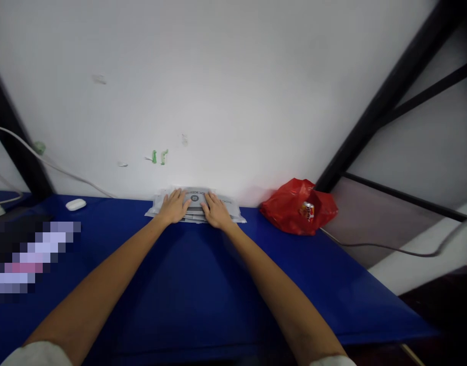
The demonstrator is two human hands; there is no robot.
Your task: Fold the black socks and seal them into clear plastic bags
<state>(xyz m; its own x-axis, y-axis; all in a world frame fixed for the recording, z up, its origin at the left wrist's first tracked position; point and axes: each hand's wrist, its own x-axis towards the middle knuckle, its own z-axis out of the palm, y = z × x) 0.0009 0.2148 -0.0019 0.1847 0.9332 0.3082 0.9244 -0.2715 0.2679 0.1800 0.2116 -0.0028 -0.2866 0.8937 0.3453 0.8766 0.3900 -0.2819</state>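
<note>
While both arms reach straight ahead, we find the grey packet stack at the far edge of the bench against the wall, long axis left-right; left hand and right hand rest flat on it, fingers extended, grasping nothing.
</note>
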